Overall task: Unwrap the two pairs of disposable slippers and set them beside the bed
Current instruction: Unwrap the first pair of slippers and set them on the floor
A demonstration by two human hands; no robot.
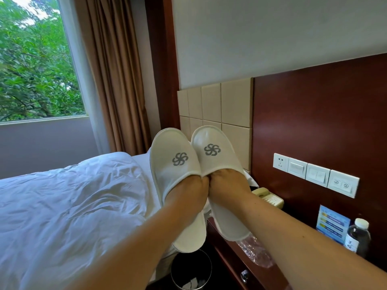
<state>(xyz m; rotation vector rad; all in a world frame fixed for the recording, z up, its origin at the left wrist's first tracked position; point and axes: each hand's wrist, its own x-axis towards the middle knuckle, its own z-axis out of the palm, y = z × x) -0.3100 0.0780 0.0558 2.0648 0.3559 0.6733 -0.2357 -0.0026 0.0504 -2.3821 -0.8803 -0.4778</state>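
Two white disposable slippers with grey swirl logos are held up side by side, toes up, in front of the headboard. My left hand (188,191) is pushed inside the left slipper (173,160), and my right hand (228,185) is inside the right slipper (211,151). The uppers hide the fingers of both hands. The two hands touch at the slipper openings. Crumpled clear plastic wrapping (257,252) lies on the nightstand (226,256) below my right forearm. No second pair is in view.
The bed (62,206) with a rumpled white duvet fills the left. A black waste bin (188,271) stands between bed and nightstand. On the nightstand are a cream telephone (268,197), a blue card (332,222) and a dark bottle (358,235). Wall switches (316,174) sit above.
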